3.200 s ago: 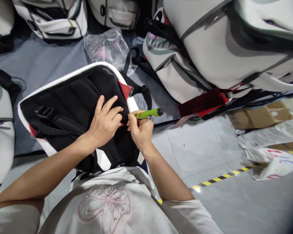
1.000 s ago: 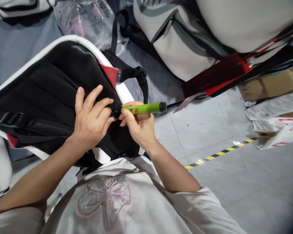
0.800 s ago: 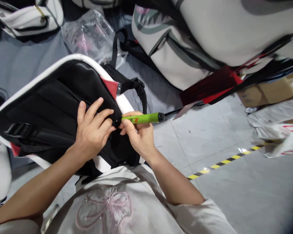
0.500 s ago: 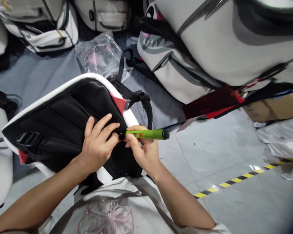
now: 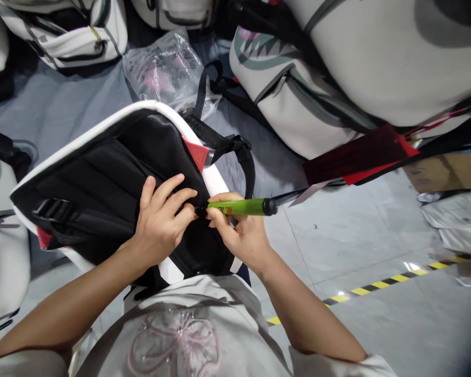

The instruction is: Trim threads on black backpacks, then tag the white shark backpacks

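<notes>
Plainly the right hand [image 5: 245, 233] pinches a green marker [image 5: 245, 207], tip indistinct against the backpack [image 5: 105, 178], left hand [image 5: 157, 228] half-curled, hold hidden.

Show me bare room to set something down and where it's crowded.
Grey cloth shows bare between the plastic bag, the pale bag at upper left and the black backpack. Mostly bare floor lies between the red tag and the striped tape. It's crowded around the left hand, right hand and green tool. Bags crowd the upper right.

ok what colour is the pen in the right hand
The pen is green with a black end, best seen in the head view.
</notes>
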Demonstrator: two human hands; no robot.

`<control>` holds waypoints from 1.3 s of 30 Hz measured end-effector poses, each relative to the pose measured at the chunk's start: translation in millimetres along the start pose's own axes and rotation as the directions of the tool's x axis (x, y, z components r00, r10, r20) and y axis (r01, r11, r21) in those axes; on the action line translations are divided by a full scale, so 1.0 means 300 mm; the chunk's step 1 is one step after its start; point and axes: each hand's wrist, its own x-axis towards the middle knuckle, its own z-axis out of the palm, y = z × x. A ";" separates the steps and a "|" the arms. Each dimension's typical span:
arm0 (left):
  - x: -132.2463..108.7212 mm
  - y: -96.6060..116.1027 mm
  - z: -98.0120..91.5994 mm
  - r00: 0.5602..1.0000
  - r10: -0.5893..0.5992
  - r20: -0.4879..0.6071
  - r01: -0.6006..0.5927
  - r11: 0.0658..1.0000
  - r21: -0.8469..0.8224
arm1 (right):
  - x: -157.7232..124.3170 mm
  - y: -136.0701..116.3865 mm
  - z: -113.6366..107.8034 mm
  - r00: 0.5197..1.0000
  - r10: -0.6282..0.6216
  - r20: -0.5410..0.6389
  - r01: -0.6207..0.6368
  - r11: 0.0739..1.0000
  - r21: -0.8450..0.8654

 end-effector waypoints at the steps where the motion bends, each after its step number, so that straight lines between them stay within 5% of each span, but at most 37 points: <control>1: 0.000 0.000 -0.001 1.000 0.000 -0.002 0.000 1.000 0.004 | 0.002 0.001 -0.003 1.000 0.004 0.012 -0.004 1.000 0.016; 33: 0.013 -0.021 0.015 1.000 0.006 0.002 -0.006 1.000 -0.010 | 0.009 0.011 0.000 0.999 0.037 -0.012 -0.037 0.999 0.020; 39: 0.012 -0.013 0.013 0.999 -0.031 0.019 0.031 1.000 -0.002 | -0.037 0.009 -0.031 0.994 0.097 -0.053 -0.086 0.980 0.179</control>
